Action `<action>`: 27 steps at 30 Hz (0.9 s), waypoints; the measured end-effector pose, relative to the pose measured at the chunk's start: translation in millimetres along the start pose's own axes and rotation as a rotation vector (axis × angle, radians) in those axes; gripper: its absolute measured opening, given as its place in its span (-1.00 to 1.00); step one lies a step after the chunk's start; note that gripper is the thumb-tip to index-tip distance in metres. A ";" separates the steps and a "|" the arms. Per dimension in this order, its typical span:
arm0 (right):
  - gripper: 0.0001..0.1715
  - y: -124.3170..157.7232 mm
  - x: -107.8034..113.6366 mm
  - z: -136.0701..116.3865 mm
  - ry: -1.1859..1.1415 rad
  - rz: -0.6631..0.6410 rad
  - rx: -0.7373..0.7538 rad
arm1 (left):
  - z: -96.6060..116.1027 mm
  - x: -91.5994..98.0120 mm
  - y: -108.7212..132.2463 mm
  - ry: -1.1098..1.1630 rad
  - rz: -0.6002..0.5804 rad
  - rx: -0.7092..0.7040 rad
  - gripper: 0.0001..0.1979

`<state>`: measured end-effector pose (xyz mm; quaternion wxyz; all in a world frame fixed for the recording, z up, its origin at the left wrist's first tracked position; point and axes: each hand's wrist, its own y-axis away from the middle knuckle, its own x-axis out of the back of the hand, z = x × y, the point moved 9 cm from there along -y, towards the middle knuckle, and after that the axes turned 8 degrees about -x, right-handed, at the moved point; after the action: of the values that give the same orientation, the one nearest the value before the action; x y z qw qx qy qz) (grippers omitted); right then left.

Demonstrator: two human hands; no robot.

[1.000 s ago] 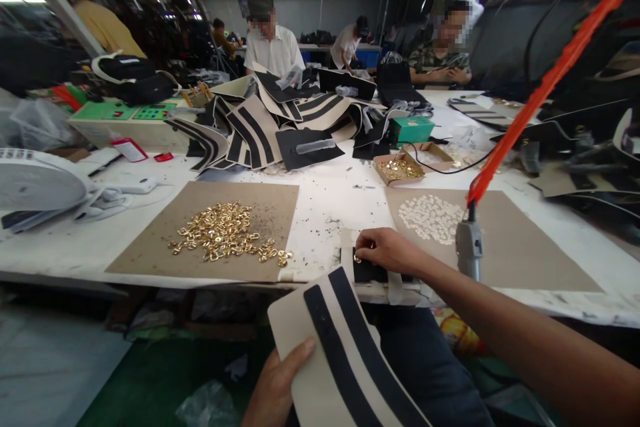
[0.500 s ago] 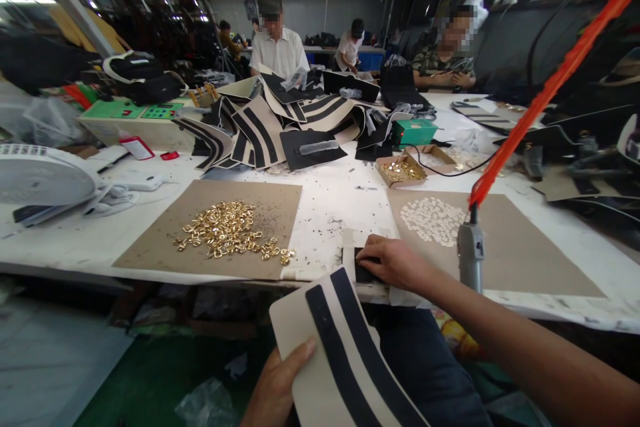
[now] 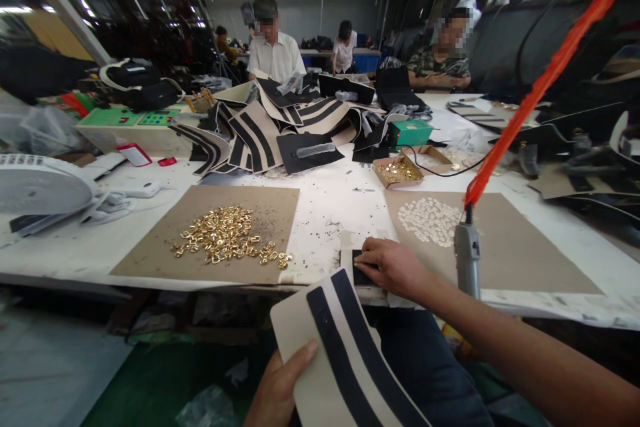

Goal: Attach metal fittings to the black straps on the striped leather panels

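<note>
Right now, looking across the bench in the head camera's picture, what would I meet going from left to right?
White fan → heap of gold-coloured fittings → the person's right hand → grey tool hanging from an orange-wrapped cord.

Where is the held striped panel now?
In the head view, the striped panel is at bottom centre, held by the left hand, in front of the table, lower than the right hand.

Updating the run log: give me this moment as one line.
left hand: gripping striped panel | right hand: at black pad | gold fittings: piled on brown sheet
</note>
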<state>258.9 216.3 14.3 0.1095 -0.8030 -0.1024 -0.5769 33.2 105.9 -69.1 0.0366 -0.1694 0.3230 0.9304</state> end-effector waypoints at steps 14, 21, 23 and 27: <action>-0.86 -7.6 -11.2 28.3 -0.224 -0.039 -0.322 | 8.4 -7.4 0.3 0.015 0.011 -0.017 -0.36; -0.56 30.7 14.1 19.9 -0.869 0.073 -0.403 | 33.4 -30.6 -3.8 -0.006 -0.115 -0.087 -0.49; -0.44 45.1 -1.2 1.1 -1.181 -0.060 -0.442 | 34.7 -39.4 -5.6 -0.014 -0.161 -0.082 -0.51; -0.40 68.5 -38.7 -31.2 -1.574 -0.309 -0.562 | 30.8 -58.3 -8.9 -0.054 -0.275 -0.068 -0.55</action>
<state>238.4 140.2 -16.6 -0.2774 -0.9445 -0.1101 0.1375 80.6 134.2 -32.0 0.1663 -0.1882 0.2639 0.9313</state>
